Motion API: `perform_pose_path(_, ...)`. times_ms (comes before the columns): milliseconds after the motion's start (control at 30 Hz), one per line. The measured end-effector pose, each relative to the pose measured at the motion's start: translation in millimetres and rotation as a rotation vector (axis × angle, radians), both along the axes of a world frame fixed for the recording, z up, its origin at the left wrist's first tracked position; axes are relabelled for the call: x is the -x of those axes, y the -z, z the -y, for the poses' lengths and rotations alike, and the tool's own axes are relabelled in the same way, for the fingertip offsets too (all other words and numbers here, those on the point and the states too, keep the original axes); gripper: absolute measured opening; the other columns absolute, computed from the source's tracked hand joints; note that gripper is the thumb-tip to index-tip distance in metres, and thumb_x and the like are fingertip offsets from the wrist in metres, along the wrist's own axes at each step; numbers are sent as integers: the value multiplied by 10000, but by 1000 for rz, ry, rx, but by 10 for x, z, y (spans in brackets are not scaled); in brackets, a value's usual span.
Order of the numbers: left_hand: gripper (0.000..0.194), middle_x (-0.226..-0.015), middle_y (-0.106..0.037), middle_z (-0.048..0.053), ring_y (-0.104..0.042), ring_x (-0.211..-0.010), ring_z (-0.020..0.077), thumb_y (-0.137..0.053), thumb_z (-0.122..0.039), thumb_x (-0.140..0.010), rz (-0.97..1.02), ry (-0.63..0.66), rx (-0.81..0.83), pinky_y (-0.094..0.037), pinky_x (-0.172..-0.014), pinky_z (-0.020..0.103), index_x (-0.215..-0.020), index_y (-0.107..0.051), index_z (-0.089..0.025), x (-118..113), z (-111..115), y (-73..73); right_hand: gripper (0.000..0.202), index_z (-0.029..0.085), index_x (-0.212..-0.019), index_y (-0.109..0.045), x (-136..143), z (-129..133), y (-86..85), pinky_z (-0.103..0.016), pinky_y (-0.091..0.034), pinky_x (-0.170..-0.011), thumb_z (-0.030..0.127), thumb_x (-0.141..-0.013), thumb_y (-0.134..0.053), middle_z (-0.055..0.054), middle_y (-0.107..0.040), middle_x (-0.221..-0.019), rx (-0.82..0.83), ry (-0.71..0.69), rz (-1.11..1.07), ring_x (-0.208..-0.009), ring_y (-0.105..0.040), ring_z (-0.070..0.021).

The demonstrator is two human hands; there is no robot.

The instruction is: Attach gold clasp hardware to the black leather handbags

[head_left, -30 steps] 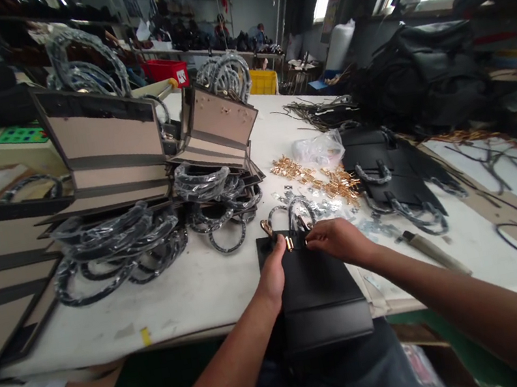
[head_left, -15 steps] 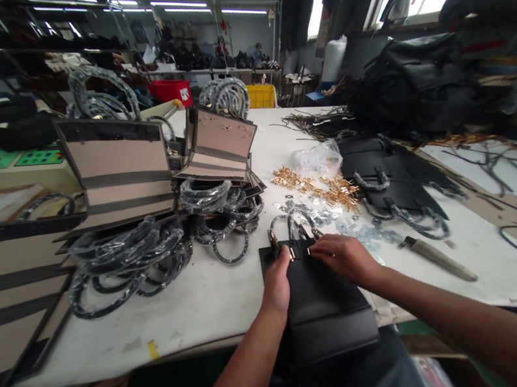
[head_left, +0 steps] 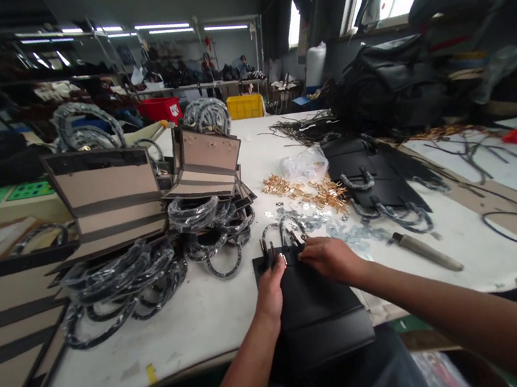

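Note:
A black handbag panel (head_left: pixel 323 315) lies over the table's front edge and my lap, its plastic-wrapped loop handles (head_left: pixel 288 227) at the far end. My left hand (head_left: pixel 271 290) grips the panel's upper left, thumb on top beside a small gold metal clasp (head_left: pixel 283 259). The fingers of my right hand (head_left: pixel 332 259) are pinched together at the upper right, by the base of the handle; what sits under the fingertips is mostly hidden. Beyond the handles lie gold metal fittings (head_left: pixel 328 192) and flat silver plates (head_left: pixel 312 217).
Stacked beige-lined panels (head_left: pixel 111 188) with wrapped handles (head_left: pixel 146 278) fill the left. To the right are a knife (head_left: pixel 427 251), black bag panels (head_left: pixel 375 177), a clear plastic bag (head_left: pixel 304 164) and cords (head_left: pixel 514 226). A yellow crate (head_left: pixel 245 107) stands behind the table.
The view has swung slightly right, so things sit further left. My right fingers have shifted a little at the handle base and now cover the gold piece there. My left hand keeps its grip.

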State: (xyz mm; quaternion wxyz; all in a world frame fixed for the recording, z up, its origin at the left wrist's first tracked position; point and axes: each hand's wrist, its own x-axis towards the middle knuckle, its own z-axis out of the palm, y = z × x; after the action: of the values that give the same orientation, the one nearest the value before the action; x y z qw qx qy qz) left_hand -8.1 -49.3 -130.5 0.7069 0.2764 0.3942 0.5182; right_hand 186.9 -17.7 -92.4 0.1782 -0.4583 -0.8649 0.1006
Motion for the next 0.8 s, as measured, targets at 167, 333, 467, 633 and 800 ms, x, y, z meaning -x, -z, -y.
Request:
perform_pose_path(167, 572, -1079, -799, 126, -733, -1074, 337, -807, -503, -821, 16, 29, -54, -523, -1036, 474, -1259, -727, -144, 31, 257, -294, 244, 280, -1075, -776, -33, 287, -211, -320, -543, -895, 167, -934, -612, -48, -743, -1155, 22, 34, -210, -1033, -713, -226)
perform_pose_path(333, 482, -1146, -788, 121, -706, -1136, 332, -804, -427, -845, -53, 38, -177, -499, -1073, 450, -1233, -740, -148, 71, 581, -685, 220, 266, -1129, -737, -25, 756, -510, -395, -510, -1056, 216, -964, -600, -84, -689, -1258, -88, 24, -439, -1265, -619, -272)
perform_pose_path(467, 499, -1297, -732, 117, -642, -1253, 337, -722, -446, -913, -154, -26, -326, -472, -1117, 446, -1333, -692, -180, -5, 926, -1100, 379, 282, -1300, -681, 46, 1094, -773, -423, -521, -1055, 382, -935, -705, -106, -647, -1351, -14, 53, -615, -1243, -623, -297)
perform_pose_path(633, 736, -1640, -418, 97, -373, -1505, 379, -435, -680, -981, -294, -64, -792, -324, -1240, 498, -1583, -424, -257, -234, 1359, -1360, 867, 274, -1469, -578, 87, 1451, -1137, -536, -397, -1168, 755, -766, -736, -115, -584, -1476, 265, 7, -899, -1379, -501, -412)
perform_pose_path(800, 808, -1732, -205, 63, -191, -1579, 378, -271, -757, -967, -602, -147, -1083, -217, -1280, 534, -1634, -298, -302, -441, 1506, -1298, 824, 272, -1473, -572, 36, 1677, -1393, -482, -440, -1122, 617, -766, -817, -78, -652, -1403, 400, 35, -1014, -1316, -555, -387)
